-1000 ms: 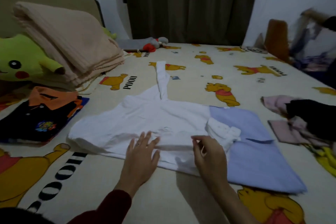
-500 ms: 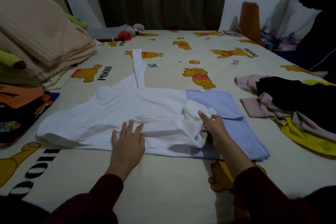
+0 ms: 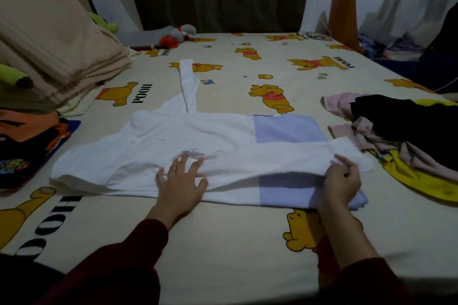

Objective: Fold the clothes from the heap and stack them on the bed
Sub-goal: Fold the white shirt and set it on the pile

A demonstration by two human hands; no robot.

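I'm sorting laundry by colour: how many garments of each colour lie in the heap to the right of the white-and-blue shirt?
Pink crumpled garment: 1
Black garment: 1
Yellow garment: 1
Total: 3, as far as the overlapping cloth shows.

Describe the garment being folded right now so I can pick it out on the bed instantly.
On the Pooh-print bed sheet, look at the middle, just beyond the two hands. The white and pale blue shirt lies spread flat there, unlike the crumpled heap to its right.
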